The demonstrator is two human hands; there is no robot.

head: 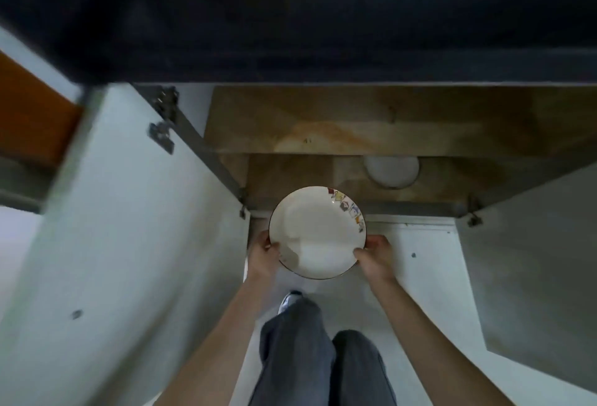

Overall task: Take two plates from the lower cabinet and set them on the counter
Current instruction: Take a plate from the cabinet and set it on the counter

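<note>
A white plate point(316, 231) with a thin dark rim and a coloured pattern on its upper right edge is held level in front of the open lower cabinet point(355, 134). My left hand point(263, 257) grips its left edge, thumb over the rim. My right hand point(374, 257) grips its right edge the same way. Whether more than one plate is in the stack I hold cannot be told. Another white dish point(391, 169) lies on the cabinet's lower shelf, back right, half hidden by the upper shelf. The dark counter point(290, 17) runs across the top of the view.
The left cabinet door point(113, 244) stands wide open beside my left arm, and the right door point(529, 260) is open on the other side. An orange-brown panel point(32, 108) shows at far left. My legs in grey trousers point(323, 357) stand on the pale floor.
</note>
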